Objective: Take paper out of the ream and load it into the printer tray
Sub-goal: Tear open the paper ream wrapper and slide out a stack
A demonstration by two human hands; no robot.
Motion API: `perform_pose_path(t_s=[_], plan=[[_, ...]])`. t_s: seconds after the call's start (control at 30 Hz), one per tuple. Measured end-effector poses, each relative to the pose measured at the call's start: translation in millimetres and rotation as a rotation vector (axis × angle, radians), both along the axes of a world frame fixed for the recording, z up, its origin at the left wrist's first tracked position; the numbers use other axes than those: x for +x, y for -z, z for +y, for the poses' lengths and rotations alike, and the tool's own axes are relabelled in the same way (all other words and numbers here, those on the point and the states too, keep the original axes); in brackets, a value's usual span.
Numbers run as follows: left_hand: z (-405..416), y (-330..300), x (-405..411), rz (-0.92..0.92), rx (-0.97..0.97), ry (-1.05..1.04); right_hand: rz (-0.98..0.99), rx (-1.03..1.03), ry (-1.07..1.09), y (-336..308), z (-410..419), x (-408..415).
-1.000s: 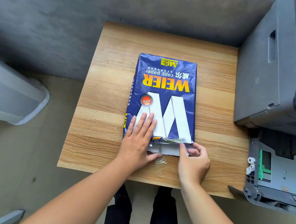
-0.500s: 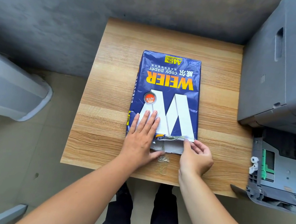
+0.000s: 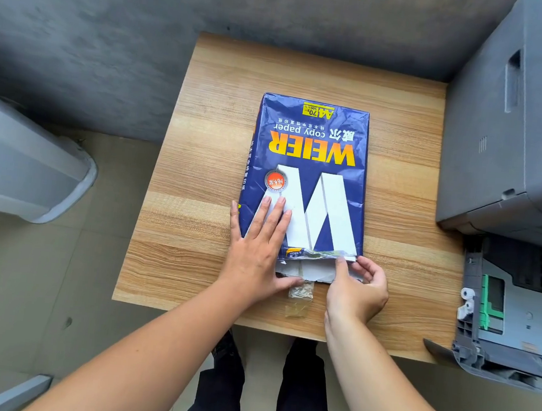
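On the light wood-grain tabletop (image 3: 197, 197): a dark blue paper-wrapped ream of copy paper (image 3: 309, 176), lying flat, lengthwise away from the viewer, print upside down from this side. Readable on the wrapper: "WEIER" in large orange-yellow capitals, "copy paper" in white beside two white Chinese characters, a yellow corner label with "A4", "70" and "500", a huge white "W", a round red-and-orange seal with small script too fine to read, a tiny "WEIER" tag at the near edge, and a column of small Chinese print down the left side, illegible.

Near end of the wrapper torn open, ragged white flap (image 3: 306, 271) and white sheet edges exposed; just in front of it on the wood, two scraps of clear crumpled tape (image 3: 301, 290).

Left hand (image 3: 258, 254) spread flat, palm down, fingers (image 3: 270, 217) pressing the wrapper's near left corner, thumb along the torn flap; gripping nothing. Right hand (image 3: 357, 289) at the near right corner, thumb on top of the opened end and fingers curled beneath, pinching the wrapper's torn edge.

To the right, touching the tabletop's edge: a grey boxy plastic printer (image 3: 511, 130); below it, a grey pulled-out printer tray with green guides (image 3: 518, 318), no paper visible in it. At far left, a grey plastic bin-like object (image 3: 16, 165) on the tiled floor. Behind the table, a rough grey wall (image 3: 148, 25). Dark trousers and shoes below the tabletop's near edge.
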State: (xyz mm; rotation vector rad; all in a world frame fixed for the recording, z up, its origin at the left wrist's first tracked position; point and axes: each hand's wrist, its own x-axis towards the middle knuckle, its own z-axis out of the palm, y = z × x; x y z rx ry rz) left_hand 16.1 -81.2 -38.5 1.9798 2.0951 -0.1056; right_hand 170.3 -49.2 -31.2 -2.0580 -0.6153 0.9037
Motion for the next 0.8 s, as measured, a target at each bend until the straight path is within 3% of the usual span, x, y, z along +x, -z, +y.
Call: perform_pose_path(t_s=[0.8], plan=[[-2.5,1.5,-1.2,-0.031,-0.006,-0.014,-0.05,-0.003,-0.027,-5.0,-1.7,3.1]])
